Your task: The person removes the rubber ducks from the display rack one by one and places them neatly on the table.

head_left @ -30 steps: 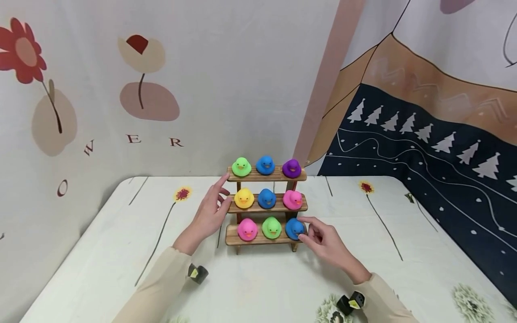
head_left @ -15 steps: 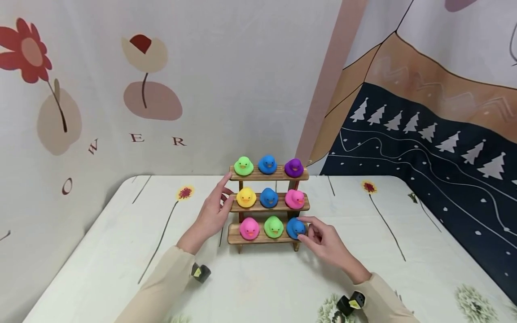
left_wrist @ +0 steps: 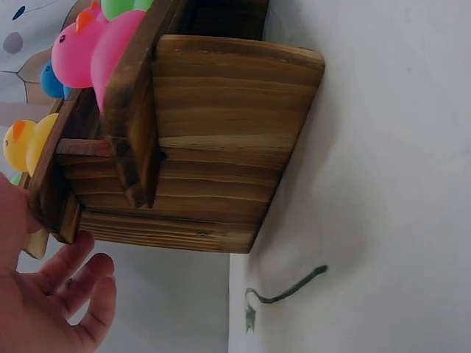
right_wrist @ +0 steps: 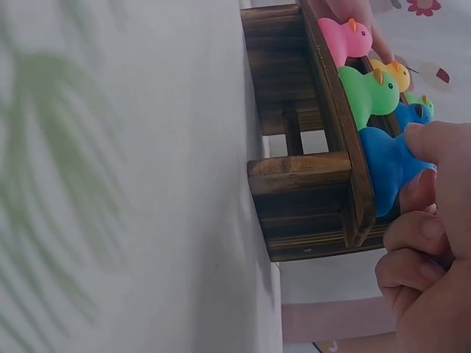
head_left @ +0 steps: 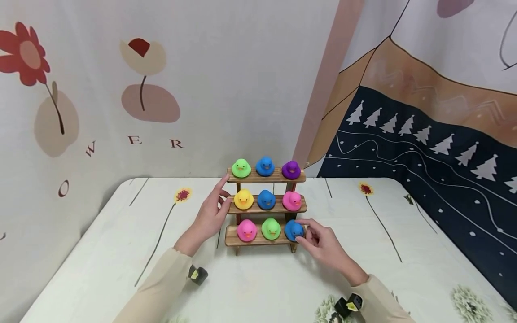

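Your right grip [head_left: 324, 244] pinches the bottom-tier blue duck [head_left: 294, 229]; your left grip [head_left: 208, 216], loosely spread, touches the wooden stand [head_left: 255, 210]. Apply light, even pressure.

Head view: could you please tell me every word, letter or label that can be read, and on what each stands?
"O": on the backdrop.
"W": backdrop.
"E": backdrop.
"R": backdrop.
Dark mark at the backdrop's left edge: cut off, unreadable.
Wrist cameras: any print is too small to read.
Stand and ducks: none visible.
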`<state>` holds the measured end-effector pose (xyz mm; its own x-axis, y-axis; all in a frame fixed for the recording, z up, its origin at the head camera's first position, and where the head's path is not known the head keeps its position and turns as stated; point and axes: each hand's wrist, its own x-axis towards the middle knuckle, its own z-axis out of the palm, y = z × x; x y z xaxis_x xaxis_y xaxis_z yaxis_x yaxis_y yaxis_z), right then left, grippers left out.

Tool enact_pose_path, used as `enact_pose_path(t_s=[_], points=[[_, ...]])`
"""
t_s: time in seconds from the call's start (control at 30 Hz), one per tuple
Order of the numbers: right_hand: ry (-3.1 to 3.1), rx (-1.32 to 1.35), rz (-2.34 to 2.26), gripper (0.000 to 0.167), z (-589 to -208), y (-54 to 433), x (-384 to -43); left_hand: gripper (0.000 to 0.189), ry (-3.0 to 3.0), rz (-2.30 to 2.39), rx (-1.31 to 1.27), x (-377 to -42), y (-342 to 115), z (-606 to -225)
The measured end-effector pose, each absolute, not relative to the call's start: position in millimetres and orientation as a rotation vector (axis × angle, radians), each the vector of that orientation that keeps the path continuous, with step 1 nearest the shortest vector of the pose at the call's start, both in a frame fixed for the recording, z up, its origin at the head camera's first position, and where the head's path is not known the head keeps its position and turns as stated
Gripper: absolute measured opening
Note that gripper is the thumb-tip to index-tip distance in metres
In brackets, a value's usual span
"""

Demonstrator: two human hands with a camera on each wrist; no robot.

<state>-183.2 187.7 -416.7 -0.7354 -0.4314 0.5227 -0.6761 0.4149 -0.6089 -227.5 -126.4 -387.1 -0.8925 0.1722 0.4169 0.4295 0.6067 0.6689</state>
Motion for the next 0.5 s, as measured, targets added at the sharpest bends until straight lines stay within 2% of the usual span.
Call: enact_pose_path(t_s=[0.5], points=[[-2.402, 0.93, 1.158, 0.033, -413.5, 194.4, -182.9, 0.067, -2.553, -1.2, -0.506, -227.0, -128.8, -384.9]])
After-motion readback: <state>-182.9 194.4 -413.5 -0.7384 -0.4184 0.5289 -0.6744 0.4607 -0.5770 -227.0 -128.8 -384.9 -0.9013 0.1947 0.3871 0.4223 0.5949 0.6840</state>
